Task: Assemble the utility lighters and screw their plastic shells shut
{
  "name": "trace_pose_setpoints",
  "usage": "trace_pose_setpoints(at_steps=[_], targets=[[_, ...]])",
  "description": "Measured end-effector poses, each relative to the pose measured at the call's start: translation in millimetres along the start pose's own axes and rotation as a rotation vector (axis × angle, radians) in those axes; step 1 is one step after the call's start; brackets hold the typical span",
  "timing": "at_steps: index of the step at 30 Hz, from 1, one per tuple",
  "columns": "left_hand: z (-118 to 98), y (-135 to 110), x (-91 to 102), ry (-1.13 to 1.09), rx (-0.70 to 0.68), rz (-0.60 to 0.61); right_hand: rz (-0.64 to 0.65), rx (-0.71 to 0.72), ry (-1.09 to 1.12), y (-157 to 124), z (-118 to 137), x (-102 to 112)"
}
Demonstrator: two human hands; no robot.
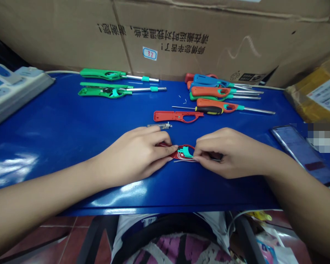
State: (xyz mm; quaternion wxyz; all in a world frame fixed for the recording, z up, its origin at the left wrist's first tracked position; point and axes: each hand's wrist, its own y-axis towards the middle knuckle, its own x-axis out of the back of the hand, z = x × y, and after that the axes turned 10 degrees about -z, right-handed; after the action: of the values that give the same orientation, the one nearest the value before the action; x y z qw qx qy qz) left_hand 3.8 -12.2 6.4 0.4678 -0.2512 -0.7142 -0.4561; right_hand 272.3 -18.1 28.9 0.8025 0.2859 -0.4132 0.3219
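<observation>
Under my left hand [145,152] lies an opened red lighter casing [175,155], gripped between thumb and fingers. A teal trigger [186,151] sits in its handle loop, with thin white wires [183,156] running below it. My right hand [222,154] pinches at the casing's right end, near the wires; its fingertips cover what exactly they grip. Just beyond the left hand rests a small clear fuel tank [160,126]. Farther back is the loose red casing half [167,116], its inner side up.
A black-yellow screwdriver [209,109] and several long-necked lighters [209,91] lie back right. Two green lighters [104,91] are back left. A power strip [13,88] stands left, a phone [302,154] lies right, and a cardboard box [71,40] walls the rear.
</observation>
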Motion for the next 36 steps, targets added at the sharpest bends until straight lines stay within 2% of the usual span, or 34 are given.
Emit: trace_pose_setpoints(at_steps=[5, 16, 23, 28, 33, 36], targets=[[2.6, 0.5, -1.9, -0.038, 0.004, -0.007, 0.017, 0.012, -0.028, 0.7, 0.1, 0.0], [6.3, -0.2, -2.4, -0.124, 0.004, -0.016, -0.010, 0.117, -0.275, 1.2, -1.4, -0.1], [2.6, 0.3, 1.4, 0.040, -0.031, 0.018, 0.044, 0.034, -0.212, 2.6, -1.2, -0.5], [1.6, 0.0, 1.8, 0.060, -0.031, 0.017, -0.004, -0.055, -0.096, 5.0, -5.5, -1.9], [4.2, 0.0, 1.0, 0.006, -0.026, -0.007, -0.103, -0.215, -0.009, 9.9, -6.6, -8.8], [3.4, 0.7, 2.5, 0.028, -0.016, 0.016, -0.163, -0.213, -0.010, 10.5, -6.9, -4.9]])
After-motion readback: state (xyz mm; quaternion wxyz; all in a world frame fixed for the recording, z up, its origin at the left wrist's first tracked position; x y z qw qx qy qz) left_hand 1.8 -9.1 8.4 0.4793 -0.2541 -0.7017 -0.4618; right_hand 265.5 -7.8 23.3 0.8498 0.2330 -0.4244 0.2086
